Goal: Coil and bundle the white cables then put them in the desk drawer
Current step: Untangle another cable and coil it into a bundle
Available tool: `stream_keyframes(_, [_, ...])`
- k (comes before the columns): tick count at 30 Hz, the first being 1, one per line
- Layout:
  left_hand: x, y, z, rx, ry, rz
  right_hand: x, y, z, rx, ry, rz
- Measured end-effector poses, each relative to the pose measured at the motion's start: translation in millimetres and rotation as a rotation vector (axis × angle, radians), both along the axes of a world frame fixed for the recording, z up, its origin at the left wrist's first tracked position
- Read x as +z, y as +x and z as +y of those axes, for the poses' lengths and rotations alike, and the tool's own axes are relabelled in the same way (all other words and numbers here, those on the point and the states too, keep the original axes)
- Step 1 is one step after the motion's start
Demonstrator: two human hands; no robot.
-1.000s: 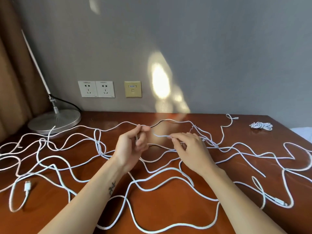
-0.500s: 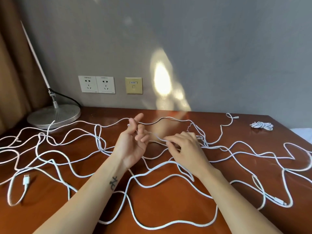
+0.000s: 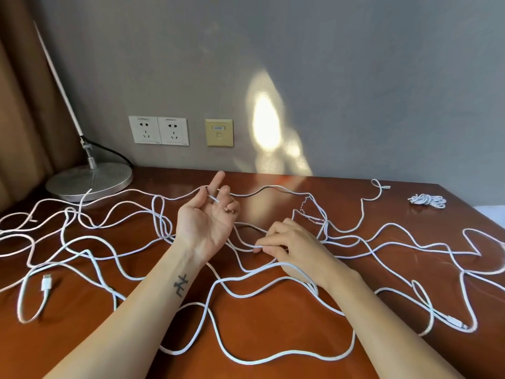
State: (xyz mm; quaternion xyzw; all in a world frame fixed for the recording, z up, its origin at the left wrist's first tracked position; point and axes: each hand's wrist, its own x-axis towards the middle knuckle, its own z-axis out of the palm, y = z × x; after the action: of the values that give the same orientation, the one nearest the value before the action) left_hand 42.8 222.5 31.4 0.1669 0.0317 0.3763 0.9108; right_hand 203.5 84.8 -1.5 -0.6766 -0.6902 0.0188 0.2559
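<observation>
Several long white cables (image 3: 273, 354) lie tangled in loose loops all over the brown desk (image 3: 273, 318). My left hand (image 3: 207, 225) is raised palm up over the middle of the desk, index finger stretched out, with a cable end (image 3: 213, 198) pinched between thumb and curled fingers. Lower and to the right, my right hand (image 3: 292, 247) rests palm down on the desk and pinches a cable strand (image 3: 246, 246) at its fingertips. One small coiled white bundle (image 3: 427, 201) lies at the far right. No drawer is in view.
A lamp with a round metal base (image 3: 90, 181) stands at the back left beside a brown curtain. Wall sockets (image 3: 158, 130) sit above the desk's rear edge. A USB plug (image 3: 46, 283) lies at the front left. A red-and-white twisted tie (image 3: 307, 212) lies among the cables.
My left hand has turned palm up and its index finger has straightened. My right hand has dropped toward the desk and slid nearer, keeping its pinch on a strand.
</observation>
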Motion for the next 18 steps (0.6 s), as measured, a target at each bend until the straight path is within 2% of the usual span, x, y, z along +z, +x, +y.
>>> stream_keyframes(3, [-1,-1,7,0.023,0.017,-0.005,2,-2,-1,0.022,-0.005,0.014])
stream_keyframes(9, [-13,2,7,0.166,0.397,0.399,4,-9,0,0.019,0.017,0.047])
stream_keyframes(11, [-14,4,6,0.283,0.592,0.553,7,-7,-1,-0.038,0.043,0.048])
stream_keyframes(14, [-17,6,0,0.507,0.993,0.829,11,1,-5,-0.129,0.092,0.094])
stream_keyframes(18, [-27,5,0,0.567,1.315,0.969,10,6,-8,-0.194,0.131,0.173])
